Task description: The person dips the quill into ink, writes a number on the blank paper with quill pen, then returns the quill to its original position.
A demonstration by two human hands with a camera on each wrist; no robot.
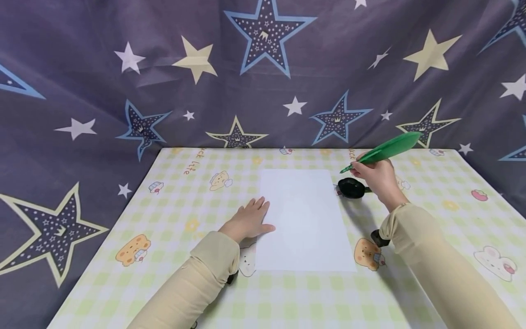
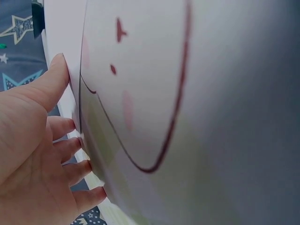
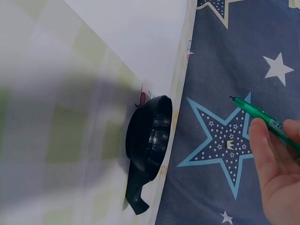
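Observation:
A white sheet of paper (image 1: 304, 219) lies in the middle of the table. My left hand (image 1: 250, 221) rests flat on its left edge, fingers straight; in the left wrist view the fingers (image 2: 70, 154) touch the paper's edge (image 2: 61, 28). My right hand (image 1: 376, 178) holds a green feather-shaped pen (image 1: 386, 150) just right of the paper, tip pointing left and raised off the table. In the right wrist view the pen (image 3: 262, 119) is pinched between the fingers (image 3: 267, 150). A black round holder (image 1: 351, 188) sits below the pen tip, seen close in the right wrist view as the holder (image 3: 149, 143).
The table (image 1: 164, 274) wears a green-checked cloth with cartoon bears. A dark star-printed curtain (image 1: 263, 68) hangs behind and at both sides. A small black object (image 1: 379, 237) lies by my right sleeve.

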